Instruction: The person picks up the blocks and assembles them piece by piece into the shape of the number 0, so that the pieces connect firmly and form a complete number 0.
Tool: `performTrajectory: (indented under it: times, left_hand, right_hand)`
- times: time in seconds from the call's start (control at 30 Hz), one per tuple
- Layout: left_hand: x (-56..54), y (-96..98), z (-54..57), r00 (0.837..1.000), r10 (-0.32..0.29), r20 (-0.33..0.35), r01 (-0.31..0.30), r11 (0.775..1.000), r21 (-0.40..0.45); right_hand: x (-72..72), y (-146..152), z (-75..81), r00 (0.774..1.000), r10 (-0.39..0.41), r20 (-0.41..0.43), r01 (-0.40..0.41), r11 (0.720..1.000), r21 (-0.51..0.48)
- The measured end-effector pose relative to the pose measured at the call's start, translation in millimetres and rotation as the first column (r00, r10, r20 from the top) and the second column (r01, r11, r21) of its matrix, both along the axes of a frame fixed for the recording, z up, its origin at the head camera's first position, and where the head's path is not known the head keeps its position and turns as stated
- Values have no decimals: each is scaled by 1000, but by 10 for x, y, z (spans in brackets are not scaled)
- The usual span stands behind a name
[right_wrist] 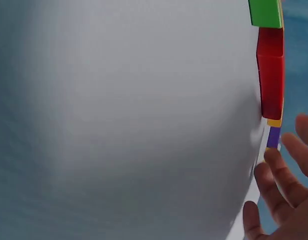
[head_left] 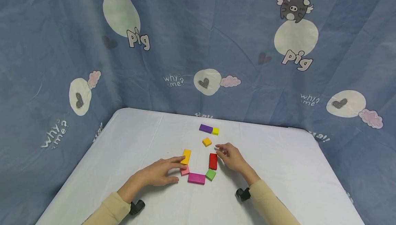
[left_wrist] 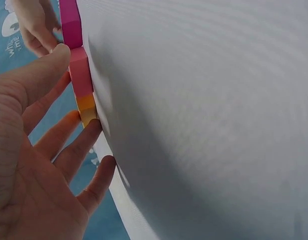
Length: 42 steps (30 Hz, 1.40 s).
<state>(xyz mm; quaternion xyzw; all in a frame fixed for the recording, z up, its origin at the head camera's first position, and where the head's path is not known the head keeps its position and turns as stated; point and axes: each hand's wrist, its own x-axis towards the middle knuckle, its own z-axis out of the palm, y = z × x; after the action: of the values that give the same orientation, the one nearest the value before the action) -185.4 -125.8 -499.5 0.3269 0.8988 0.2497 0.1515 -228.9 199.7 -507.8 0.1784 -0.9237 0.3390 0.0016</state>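
Bright blocks at lower centre, "pig" on the backdrop

Lower edge: two beige fabric sleeves [head_left: 108, 209], a black wrist-worn device [head_left: 137, 207] by each cuff. Left hand [head_left: 157, 172], lower centre-left: fingers spread, thumb apart, pinching nothing; fingertips over a pink square block [head_left: 185, 172] and a yellow-orange oblong block [head_left: 186, 153]. Just right of it, a magenta oblong block [head_left: 196, 178], then a green square block [head_left: 210, 174] and a red oblong block [head_left: 213, 161]. Right hand [head_left: 232, 158], right of the red one: fingers loosely bent and parted, gripping nothing; whether the thumb touches red, cannot tell.

Farther up the white table [head_left: 278, 170]: a small orange square block [head_left: 207, 142], then a purple oblong block [head_left: 205, 128] beside a small yellow square block [head_left: 215, 131].

Farthest, blue printed cloth [head_left: 216, 29]. Legible: "pig" upper left and upper right; "why? me?" left, centre and right; "Ha!!" low right. Block faces in view: plain colour.
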Motion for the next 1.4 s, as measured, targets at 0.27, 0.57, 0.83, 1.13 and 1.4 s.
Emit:
performTrajectory:
  times: [0.27,0.57,0.83,1.13,1.4]
  left_hand:
    - [-4,0,7,1000,-2,8,2,1000,0]
    - [7,5,25,1000,-7,10,7,1000,-4]
    - [16,18,49,1000,-4,9,4,1000,-5]
    - [32,14,55,1000,-9,15,9,1000,10]
    - [12,7,26,1000,-10,4,10,1000,2]
  right_hand:
    - [-146,-104,64,991,125,-57,-111,972,206]
    - [-198,-144,63,985,168,-44,-150,953,262]
    - [-187,-170,86,979,200,-38,-181,940,288]
    - [-156,-167,57,987,156,-25,-143,950,276]
    - [-112,-137,52,990,141,-16,-133,963,235]
